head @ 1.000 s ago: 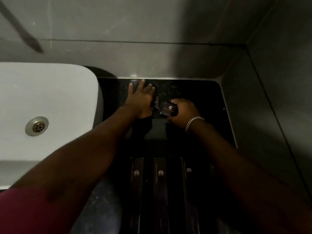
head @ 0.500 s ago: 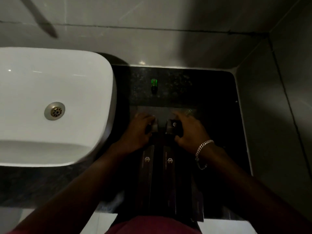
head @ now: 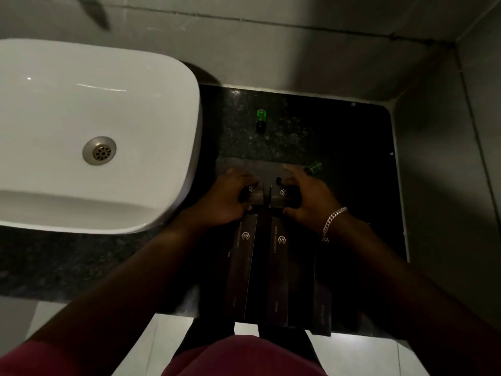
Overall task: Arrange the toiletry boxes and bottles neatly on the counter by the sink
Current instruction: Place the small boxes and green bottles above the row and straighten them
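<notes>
Step in hand: squaring up two small boxes side by side at the far ends of the long boxes, mid-table, right of the sink (head: pixel 162 77).

Left hand (head: pixel 225 199): closed round the left small box (head: pixel 253 195), thumb on its near side, fingers over its far side. Right hand (head: pixel 306 196): closed round the right small box (head: pixel 283 198) in the same way; bracelet (head: pixel 333 221) at the wrist. The two small boxes stand just apart, a narrow dark gap between them, logos up.

Count, as far as the dim light allows:
- Small boxes: 2, both held.
- Long boxes: 3 made out. The left long box (head: pixel 241 264) and the middle long box (head: pixel 279 272) lie parallel, running from the small boxes to the table's near edge. The right long box (head: pixel 322 289) is partly under the right forearm; whether more lie beyond it cannot be told.
- Green bottles: 2. One bottle (head: pixel 261 120) lies alone toward the table's far edge. The other bottle (head: pixel 314 168) lies tilted just beyond the right hand's fingers.
- Table (head: pixel 352 131): 1, dark speckled stone.

Next move, as judged: close the gap or line each small box with the long box below it, then let go. The two bottles lie loose and unaligned; they likely want gathering after.
</notes>
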